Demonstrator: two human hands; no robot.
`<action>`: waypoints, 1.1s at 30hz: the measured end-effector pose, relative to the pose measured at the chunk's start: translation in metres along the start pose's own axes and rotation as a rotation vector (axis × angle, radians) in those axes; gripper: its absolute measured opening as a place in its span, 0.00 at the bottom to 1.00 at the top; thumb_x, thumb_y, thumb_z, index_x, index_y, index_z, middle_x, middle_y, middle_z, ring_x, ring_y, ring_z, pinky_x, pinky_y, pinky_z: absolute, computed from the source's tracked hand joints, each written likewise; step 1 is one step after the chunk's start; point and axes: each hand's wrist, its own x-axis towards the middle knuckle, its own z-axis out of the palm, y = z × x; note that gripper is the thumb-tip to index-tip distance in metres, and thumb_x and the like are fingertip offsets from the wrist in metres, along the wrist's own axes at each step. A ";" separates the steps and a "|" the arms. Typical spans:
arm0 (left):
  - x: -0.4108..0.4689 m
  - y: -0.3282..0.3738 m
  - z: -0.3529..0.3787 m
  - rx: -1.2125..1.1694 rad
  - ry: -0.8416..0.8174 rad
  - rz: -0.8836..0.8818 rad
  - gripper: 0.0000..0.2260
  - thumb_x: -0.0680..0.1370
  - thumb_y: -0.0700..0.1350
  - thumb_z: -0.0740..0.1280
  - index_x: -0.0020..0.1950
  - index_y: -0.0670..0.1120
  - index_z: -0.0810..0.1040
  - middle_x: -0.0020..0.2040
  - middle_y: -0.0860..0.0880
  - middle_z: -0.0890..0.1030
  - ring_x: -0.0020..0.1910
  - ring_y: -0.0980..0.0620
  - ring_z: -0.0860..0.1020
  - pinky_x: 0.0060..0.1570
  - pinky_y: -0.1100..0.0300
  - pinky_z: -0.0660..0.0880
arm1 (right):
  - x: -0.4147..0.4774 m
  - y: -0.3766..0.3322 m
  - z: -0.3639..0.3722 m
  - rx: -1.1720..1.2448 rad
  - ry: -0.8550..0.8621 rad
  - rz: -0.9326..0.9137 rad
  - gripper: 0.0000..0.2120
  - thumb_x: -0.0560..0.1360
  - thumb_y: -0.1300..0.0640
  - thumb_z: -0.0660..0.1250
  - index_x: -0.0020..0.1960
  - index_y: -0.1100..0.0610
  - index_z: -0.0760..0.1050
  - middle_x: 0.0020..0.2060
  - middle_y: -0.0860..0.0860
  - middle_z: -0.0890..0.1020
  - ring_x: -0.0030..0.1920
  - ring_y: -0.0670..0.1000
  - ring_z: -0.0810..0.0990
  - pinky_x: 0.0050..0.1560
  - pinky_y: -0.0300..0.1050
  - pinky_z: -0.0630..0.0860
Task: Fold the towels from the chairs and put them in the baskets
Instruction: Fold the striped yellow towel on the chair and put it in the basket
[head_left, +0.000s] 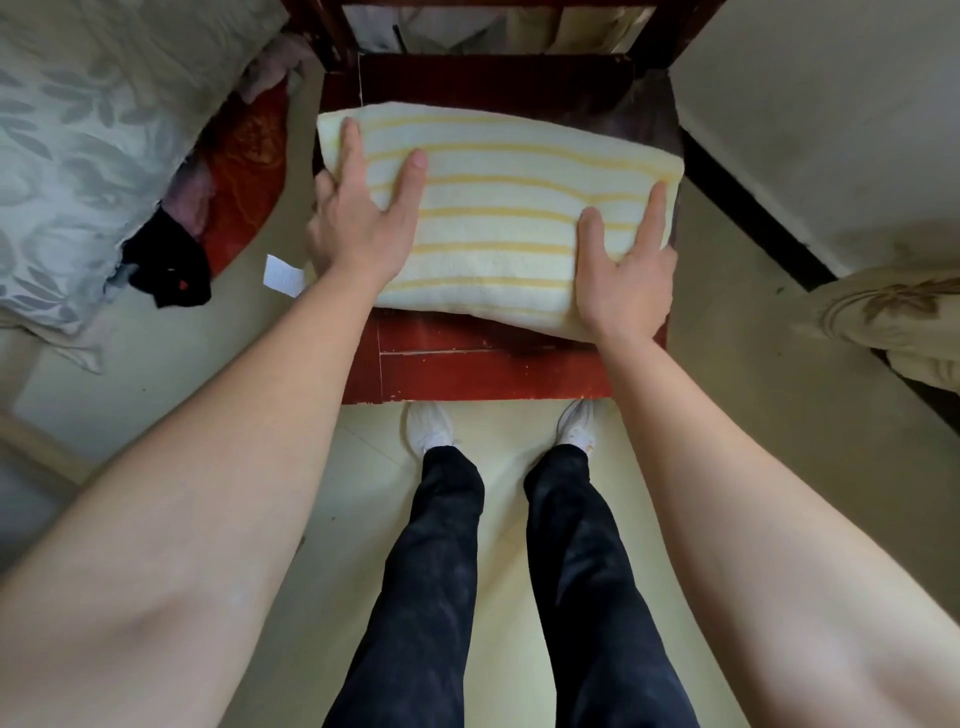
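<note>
While standing over a red wooden chair (483, 364), pictured pressing down on a folded cream towel (498, 218) with yellow stripes, laid flat on the seat with its long axis running left to right across the body. On the towel's left end, the left hand (358, 223), with thumb and forefinger spread straight on top and the remaining fingers bent down over the end. On the opposite end, the right hand (623, 265), likewise with thumb and forefinger straight on top; any grip by the fingers hidden beyond that end impossible to confirm. Both hands well apart, one per short end, each about equally near its own end, with the bundle directly ahead and between them. Beside the left wrist, a white label (283, 275) hanging off the towel. Folding apparently finished, judging by the thick, squared bundle; probably next, a level lift by both ends and a carry to a basket. No basket clearly identifiable, only a red round object (244, 156) on the floor to the left, partly hidden by patterned bedding (78, 130), so no telling which way to turn.
</note>
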 end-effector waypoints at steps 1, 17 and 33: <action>-0.007 -0.007 0.005 -0.065 0.010 -0.015 0.35 0.75 0.72 0.55 0.79 0.62 0.52 0.76 0.46 0.63 0.73 0.44 0.65 0.71 0.51 0.59 | -0.003 0.006 -0.002 0.023 -0.002 -0.002 0.36 0.74 0.31 0.58 0.79 0.36 0.52 0.70 0.53 0.70 0.68 0.56 0.71 0.65 0.51 0.66; -0.174 -0.005 -0.113 -0.492 0.340 0.052 0.30 0.73 0.69 0.64 0.70 0.55 0.74 0.64 0.58 0.79 0.63 0.58 0.76 0.66 0.52 0.73 | -0.109 -0.058 -0.144 0.227 -0.264 -0.379 0.31 0.73 0.44 0.68 0.75 0.38 0.65 0.71 0.36 0.70 0.70 0.43 0.69 0.63 0.37 0.62; -0.588 -0.086 -0.378 -0.539 1.179 0.045 0.32 0.73 0.73 0.59 0.73 0.58 0.69 0.67 0.57 0.77 0.66 0.54 0.75 0.66 0.50 0.73 | -0.483 -0.148 -0.294 0.350 -0.665 -1.142 0.30 0.75 0.46 0.69 0.76 0.41 0.64 0.71 0.42 0.72 0.68 0.47 0.72 0.63 0.41 0.64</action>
